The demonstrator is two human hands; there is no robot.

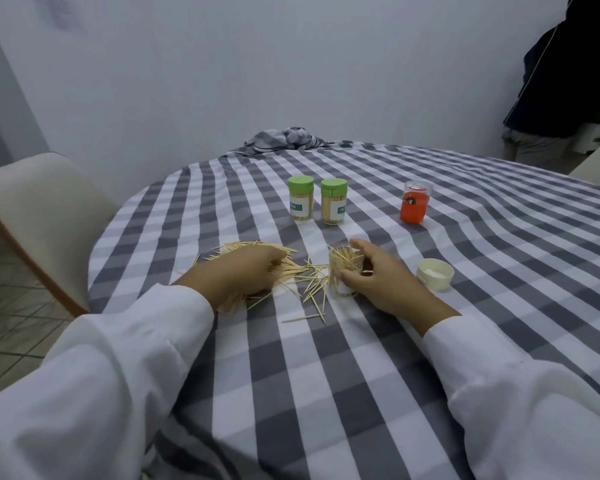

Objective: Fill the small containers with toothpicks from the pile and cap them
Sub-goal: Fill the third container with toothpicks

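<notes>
A pile of toothpicks (pixel 305 277) lies spread on the checked tablecloth in front of me. My left hand (pixel 243 268) lies on the pile with its fingers curled around a bunch of toothpicks. My right hand (pixel 378 275) grips a small clear container (pixel 343 271) that stands upright and uncapped, partly filled with toothpicks sticking out of its top. A white cap (pixel 434 273) lies upside down to the right of my right hand. Two filled containers with green caps (pixel 301 198) (pixel 333 201) stand upright side by side farther back.
An orange container with a clear top (pixel 414 206) stands at the back right. The round table (pixel 499 271) has a grey and white checked cloth, bunched at the far edge (pixel 288 137). A cream chair (pixel 42 216) stands at the left. A person in dark clothes (pixel 561 81) stands at the far right.
</notes>
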